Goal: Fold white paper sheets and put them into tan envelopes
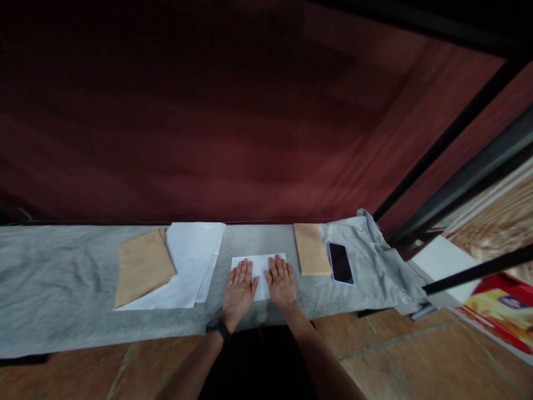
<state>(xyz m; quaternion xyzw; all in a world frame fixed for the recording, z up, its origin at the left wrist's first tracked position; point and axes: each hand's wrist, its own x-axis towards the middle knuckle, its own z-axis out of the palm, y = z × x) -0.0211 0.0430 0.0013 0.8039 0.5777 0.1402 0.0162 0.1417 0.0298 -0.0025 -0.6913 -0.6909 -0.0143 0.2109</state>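
Note:
A small white sheet of paper (261,288), perhaps folded, lies on the grey cloth in front of me. My left hand (240,289) rests flat on its left side, fingers stretched out, a dark band on the wrist. On its right side my right hand (282,282) lies flat too, fingers extended. Larger white sheets (195,255) are stacked to the left. Brown envelopes (144,261) partly overlap that stack. To the right of my hands lies another brown envelope (311,250), with a phone (341,263) beside it, its screen dark.
The grey cloth (62,289) covers a long narrow surface and is rumpled at the right end. A dark red panel (250,139) rises behind it. At right stand a white box (445,261), a red and yellow package (503,311) and dark metal bars. Brown floor tiles (400,355) show below.

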